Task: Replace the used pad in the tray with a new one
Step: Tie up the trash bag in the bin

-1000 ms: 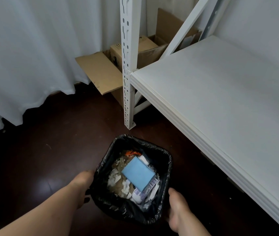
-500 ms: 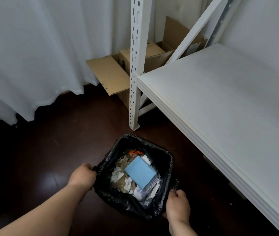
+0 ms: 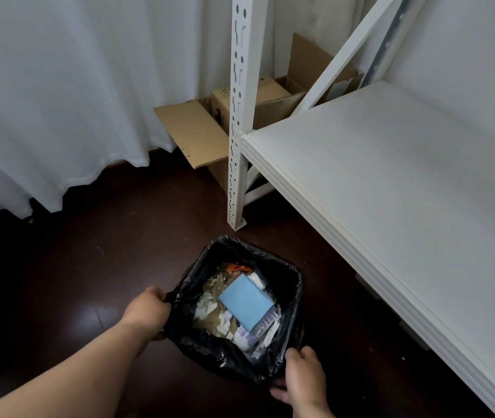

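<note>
Left hand (image 3: 146, 312): fingers curled, gripping the bin liner (image 3: 296, 300) at its left edge.
Right hand (image 3: 303, 380): fingers clamped on liner's lower right rim.
Blue pad (image 3: 246, 301): atop rubbish inside bin, lower centre frame.

A storage corner of a room, likely in a home: a white metal rack (image 3: 237, 116) with slotted uprights and a bare white shelf (image 3: 406, 191), open cardboard boxes (image 3: 201, 131) tucked behind it, white curtains (image 3: 59, 86) hanging to a dark glossy floor (image 3: 89, 267), and a black-lined bin (image 3: 288, 300) of household rubbish.

Bare forearms, no sleeves or jewellery.
</note>
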A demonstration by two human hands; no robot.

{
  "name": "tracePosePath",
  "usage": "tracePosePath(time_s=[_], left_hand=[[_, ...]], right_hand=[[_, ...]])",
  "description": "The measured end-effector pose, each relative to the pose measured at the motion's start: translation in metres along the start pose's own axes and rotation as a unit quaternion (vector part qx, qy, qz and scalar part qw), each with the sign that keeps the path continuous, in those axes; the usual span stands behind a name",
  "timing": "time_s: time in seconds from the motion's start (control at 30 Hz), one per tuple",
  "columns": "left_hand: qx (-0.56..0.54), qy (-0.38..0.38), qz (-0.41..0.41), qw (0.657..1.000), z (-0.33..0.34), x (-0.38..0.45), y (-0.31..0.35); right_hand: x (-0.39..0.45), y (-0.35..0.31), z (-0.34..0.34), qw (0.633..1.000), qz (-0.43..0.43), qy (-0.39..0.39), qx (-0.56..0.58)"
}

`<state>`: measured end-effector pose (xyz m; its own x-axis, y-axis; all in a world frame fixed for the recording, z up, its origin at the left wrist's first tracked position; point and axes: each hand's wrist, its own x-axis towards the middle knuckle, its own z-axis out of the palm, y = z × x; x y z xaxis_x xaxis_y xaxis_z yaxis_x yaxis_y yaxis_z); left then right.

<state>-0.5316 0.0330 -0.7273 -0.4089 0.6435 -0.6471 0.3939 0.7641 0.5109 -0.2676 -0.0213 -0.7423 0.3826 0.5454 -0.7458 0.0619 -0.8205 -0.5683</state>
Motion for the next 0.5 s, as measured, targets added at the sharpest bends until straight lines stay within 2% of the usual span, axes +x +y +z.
tracePosePath(time_s=[0.13, 0.23, 0.4, 0.5], left_hand=[[0.096, 0.022, 0.061, 0.993, -0.002, -0.006, 0.000], [0.120, 0.029, 0.081, 0.989, -0.004, -0.011, 0.004], [0.036, -0.005, 0.071, 0.997, 0.001, -0.022, 0.012], [-0.021, -0.004, 0.069, 0.997, 0.005, -0.025, 0.020]], right_hand=[[-0.006, 0.002, 0.000, 0.998, -0.035, 0.031, -0.043], [-0.009, -0.001, 0.000, 0.997, -0.047, 0.035, -0.055], [-0.015, -0.008, -0.002, 0.996, -0.055, 0.034, -0.064], [-0.018, -0.021, -0.006, 0.991, -0.102, 0.041, -0.075]])
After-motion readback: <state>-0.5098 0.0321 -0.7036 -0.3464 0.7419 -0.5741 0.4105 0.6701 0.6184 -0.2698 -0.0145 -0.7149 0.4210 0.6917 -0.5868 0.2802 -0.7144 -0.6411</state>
